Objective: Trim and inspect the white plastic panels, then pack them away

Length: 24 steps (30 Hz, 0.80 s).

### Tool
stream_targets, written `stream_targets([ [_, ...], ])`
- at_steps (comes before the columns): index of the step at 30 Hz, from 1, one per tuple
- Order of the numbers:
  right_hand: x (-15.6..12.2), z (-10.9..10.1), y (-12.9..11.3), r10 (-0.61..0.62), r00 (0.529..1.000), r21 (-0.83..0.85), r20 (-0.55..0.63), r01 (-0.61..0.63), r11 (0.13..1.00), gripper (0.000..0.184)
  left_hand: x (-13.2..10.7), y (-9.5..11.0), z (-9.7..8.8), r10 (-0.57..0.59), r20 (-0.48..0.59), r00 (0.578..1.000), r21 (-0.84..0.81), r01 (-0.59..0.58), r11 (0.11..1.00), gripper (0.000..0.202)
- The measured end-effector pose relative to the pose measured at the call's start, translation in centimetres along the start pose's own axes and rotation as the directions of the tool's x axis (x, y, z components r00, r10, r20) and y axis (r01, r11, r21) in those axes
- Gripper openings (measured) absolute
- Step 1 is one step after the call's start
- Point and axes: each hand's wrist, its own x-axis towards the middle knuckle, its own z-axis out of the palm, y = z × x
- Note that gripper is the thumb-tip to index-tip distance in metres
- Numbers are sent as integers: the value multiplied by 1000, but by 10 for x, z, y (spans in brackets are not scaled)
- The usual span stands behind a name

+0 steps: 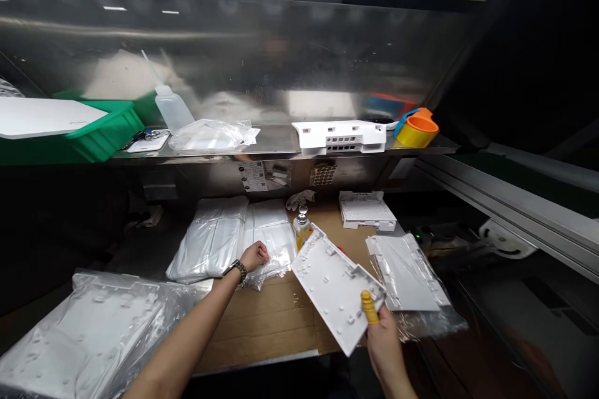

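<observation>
My right hand point(386, 340), a yellow finger cot on its thumb, grips a white plastic housing panel point(330, 283) by its near right corner. The panel is tilted, its inner side with small posts and clips facing me. My left hand point(256, 255), with a watch on the wrist, is over the right-hand stack of clear plastic bags point(269, 227). Its fingers are curled closed; whether they pinch a bag I cannot make out. Another stack of clear bags point(210, 234) lies just left of it.
Bagged white panels lie at front left point(88, 336) and at right point(407, 271). A bare white housing point(367, 209) lies behind on the cardboard point(262, 321). A pump bottle point(302, 221) stands beyond the held panel. The shelf carries a green bin point(107, 131), squeeze bottle point(173, 109) and tape rolls point(416, 129).
</observation>
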Motion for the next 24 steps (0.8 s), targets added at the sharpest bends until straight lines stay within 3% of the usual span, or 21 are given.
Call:
stream_targets([
  [6,0,77,9,-117,980,-104,160,135,985,72,-4,6,16,81,-64,995,111,-73,991,28],
  [9,2,98,14,-142,971,-147,191,171,974,73,-10,12,16,134,-64,989,194,-120,974,27],
  [12,5,102,18,-138,978,-198,155,167,966,77,-18,21,4,215,-66,974,274,-190,943,26],
  [15,7,98,21,-115,988,-234,107,137,963,75,-24,30,-19,296,-117,948,347,-240,907,22],
  [20,7,95,23,-112,993,-240,48,120,963,75,-21,48,-56,330,-225,917,403,-221,888,37],
  [24,-4,85,21,-153,988,-215,-17,145,966,78,-16,68,-59,375,-84,923,344,-327,880,53],
])
